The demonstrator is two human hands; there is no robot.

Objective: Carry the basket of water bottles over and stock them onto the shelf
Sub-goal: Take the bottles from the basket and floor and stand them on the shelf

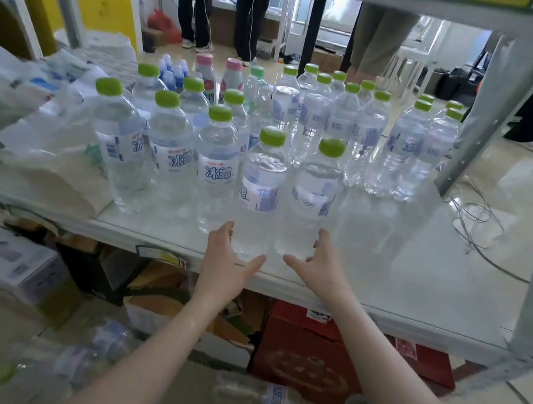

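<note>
Lower frame: loose bottles (pixel 258 397) lay on their sides on the floor; basket not clearly seen. Both hands were open, empty. Left hand (pixel 230 260) sat at the foot of one upright bottle (pixel 262 189), right hand (pixel 320 261) at its neighbour (pixel 314 198); whether fingers touched, I couldn't tell. Both bottles stood straight ahead at the shelf's (pixel 383 288) front edge, bare room to their right. Behind: green-capped rows, then standing legs (pixel 251 16) at upper centre.

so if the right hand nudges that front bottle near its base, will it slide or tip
The bottle looks full, so probably heavy enough to stay upright. The shelf looks smooth and glossy, so a low push from the right hand would likely slide it. Being tall and narrow, it might tip if pushed near the green cap.
</note>
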